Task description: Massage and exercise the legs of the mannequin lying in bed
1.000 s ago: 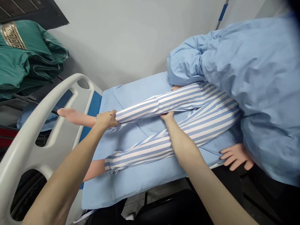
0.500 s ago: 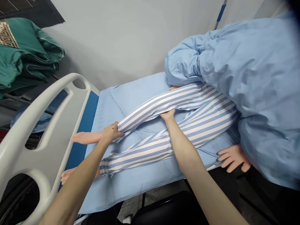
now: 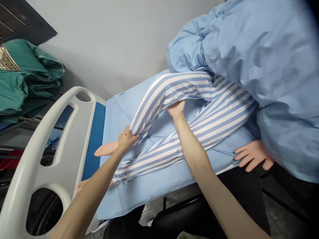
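A: What has the left hand [image 3: 127,137] got?

B: Its fingers are closed around the ankle of the far leg [image 3: 159,96] of the mannequin, right at the striped trouser cuff. The bare foot [image 3: 106,150] sticks out past the hand toward the footboard [image 3: 47,142].

A: And the right hand [image 3: 176,109]?

B: It sits under the knee of that same leg, palm up against the striped cloth. The fingers are tucked beneath the fabric, so I cannot tell how far they curl; they press on the underside rather than pinch it.

A: How does the leg lie?

B: Bent. The knee stands up off the bed, the thigh runs back toward the blanket [image 3: 249,59], and the shin slopes down to the left hand at the sheet [image 3: 154,186].

A: The other leg?

B: The near leg [image 3: 174,147] lies flat and straight on the sheet, passing under the right forearm. Its foot is mostly hidden behind the left forearm.

A: What else is about?

B: The blue blanket is heaped over the mannequin's upper body on the right. 1 mannequin hand [image 3: 251,154] pokes out below it at the near edge of the bed, fingers spread. Folded green cloth [image 3: 27,79] is stacked on a rack at the far left, beyond the white footboard, against a grey wall.
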`<state>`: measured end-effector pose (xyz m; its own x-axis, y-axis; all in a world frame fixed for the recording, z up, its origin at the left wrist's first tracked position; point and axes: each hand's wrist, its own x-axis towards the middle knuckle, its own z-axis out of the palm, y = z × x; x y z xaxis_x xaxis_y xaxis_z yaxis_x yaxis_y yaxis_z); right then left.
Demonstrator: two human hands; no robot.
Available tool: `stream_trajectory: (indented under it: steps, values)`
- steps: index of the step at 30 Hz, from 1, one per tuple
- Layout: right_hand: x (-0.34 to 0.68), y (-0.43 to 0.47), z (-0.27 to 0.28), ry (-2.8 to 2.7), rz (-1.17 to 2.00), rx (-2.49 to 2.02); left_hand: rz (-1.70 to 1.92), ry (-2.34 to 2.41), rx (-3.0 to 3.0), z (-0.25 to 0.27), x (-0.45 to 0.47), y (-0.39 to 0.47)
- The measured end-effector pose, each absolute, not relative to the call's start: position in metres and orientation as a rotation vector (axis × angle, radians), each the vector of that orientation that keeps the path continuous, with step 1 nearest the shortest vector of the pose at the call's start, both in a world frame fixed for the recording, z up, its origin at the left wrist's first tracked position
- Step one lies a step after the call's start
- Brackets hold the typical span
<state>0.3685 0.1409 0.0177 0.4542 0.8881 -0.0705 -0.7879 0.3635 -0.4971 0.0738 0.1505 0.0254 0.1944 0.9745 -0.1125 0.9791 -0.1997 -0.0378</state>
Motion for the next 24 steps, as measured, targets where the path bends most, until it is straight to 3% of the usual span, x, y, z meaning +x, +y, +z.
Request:
stream_trajectory:
  steps: [8,18,24]
  values:
    - [0.373,0.138,0.024,-0.138,1.113,-0.390,-0.037,1.985,2.320,0.008,0.098,0.136]
    - [0.368,0.140,0.014,-0.085,1.132,-0.294,-0.467,2.030,2.408,0.042,0.071,0.151]
    - [0.354,0.157,-0.020,0.023,1.267,-0.240,-0.659,2.021,2.441,0.069,0.035,0.162]
